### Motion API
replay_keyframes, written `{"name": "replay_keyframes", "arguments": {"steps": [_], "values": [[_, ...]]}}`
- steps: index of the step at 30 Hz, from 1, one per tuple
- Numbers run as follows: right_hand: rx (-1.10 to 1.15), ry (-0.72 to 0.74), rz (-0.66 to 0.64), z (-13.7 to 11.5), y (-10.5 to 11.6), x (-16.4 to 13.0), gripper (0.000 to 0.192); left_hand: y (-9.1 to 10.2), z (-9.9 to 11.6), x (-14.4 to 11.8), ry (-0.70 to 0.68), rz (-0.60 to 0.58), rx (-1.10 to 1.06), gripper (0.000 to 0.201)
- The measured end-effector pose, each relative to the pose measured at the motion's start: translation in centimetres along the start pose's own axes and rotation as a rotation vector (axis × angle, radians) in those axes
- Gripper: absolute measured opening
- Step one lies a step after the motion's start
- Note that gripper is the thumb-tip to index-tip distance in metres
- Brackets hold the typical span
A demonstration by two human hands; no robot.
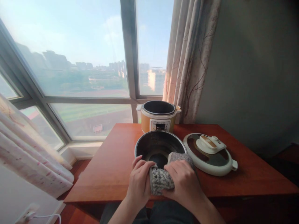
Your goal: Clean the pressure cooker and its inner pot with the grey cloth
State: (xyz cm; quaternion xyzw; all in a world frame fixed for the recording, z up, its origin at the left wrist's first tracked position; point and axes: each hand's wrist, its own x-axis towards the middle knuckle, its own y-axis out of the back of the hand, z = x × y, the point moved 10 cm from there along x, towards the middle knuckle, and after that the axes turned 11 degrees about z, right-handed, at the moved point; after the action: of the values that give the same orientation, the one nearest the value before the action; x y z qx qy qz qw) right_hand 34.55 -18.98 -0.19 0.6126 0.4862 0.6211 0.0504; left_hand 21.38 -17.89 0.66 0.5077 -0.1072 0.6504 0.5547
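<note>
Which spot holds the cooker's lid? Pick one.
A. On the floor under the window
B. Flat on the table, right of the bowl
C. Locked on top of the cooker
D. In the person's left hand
B: the lid lies flat on the table, right of the bowl, while the cooker stands open.

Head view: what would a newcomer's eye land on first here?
Probably the dark inner pot at the near edge of the wooden table, with the left hand on its rim and the right hand pressing a speckled grey cloth over it. Behind stands the orange cooker base, open, by the window; its lid lies to the right.
</note>
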Motion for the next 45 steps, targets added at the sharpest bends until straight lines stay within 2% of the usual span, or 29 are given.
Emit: {"name": "replay_keyframes", "arguments": {"steps": [3, 5, 10, 13, 16, 22, 30, 38, 41, 45], "values": [[-0.009, 0.103, 0.1, -1.3, 0.2, -0.2, 0.04, 0.5, -1.1, 0.5, 0.004, 0.052, -0.06, 0.029], [-0.017, 0.17, 0.107, -1.8, 0.2, -0.1, 0.043, 0.6, -1.7, 0.9, -0.009, 0.057, -0.093, 0.028], [0.074, 0.293, -0.075, -0.8, -0.1, 0.5, 0.051, 1.3, -3.3, 2.0, -0.042, 0.048, -0.084, 0.026], [0.167, 0.297, -0.199, 1.1, 0.0, 0.7, 0.053, 1.6, -4.0, 2.6, -0.094, -0.013, -0.13, 0.025], [0.225, 0.28, -0.259, 2.4, 0.3, 0.9, 0.05, 1.5, -4.8, 3.0, -0.108, -0.104, -0.182, 0.027], [0.144, 0.204, -0.222, 2.4, 0.2, 0.7, 0.047, 1.5, -5.9, 2.4, -0.097, -0.17, -0.146, 0.028], [0.097, 0.128, -0.112, 1.1, 0.6, 0.1, 0.043, 2.3, -3.8, 1.7, -0.141, -0.212, -0.082, 0.029], [0.061, 0.078, -0.133, 0.0, 0.1, 0.0, 0.045, 0.8, -0.2, 0.4, -0.211, -0.412, -0.016, 0.035], [0.065, 0.037, -0.144, -0.1, 0.1, 0.0, 0.044, 0.2, -0.1, -0.1, -0.202, -0.46, 0.045, 0.038], [0.076, 0.05, -0.107, -1.1, 0.3, 0.0, 0.042, -0.6, -0.7, -0.6, -0.248, -0.457, 0.11, 0.044]]}}
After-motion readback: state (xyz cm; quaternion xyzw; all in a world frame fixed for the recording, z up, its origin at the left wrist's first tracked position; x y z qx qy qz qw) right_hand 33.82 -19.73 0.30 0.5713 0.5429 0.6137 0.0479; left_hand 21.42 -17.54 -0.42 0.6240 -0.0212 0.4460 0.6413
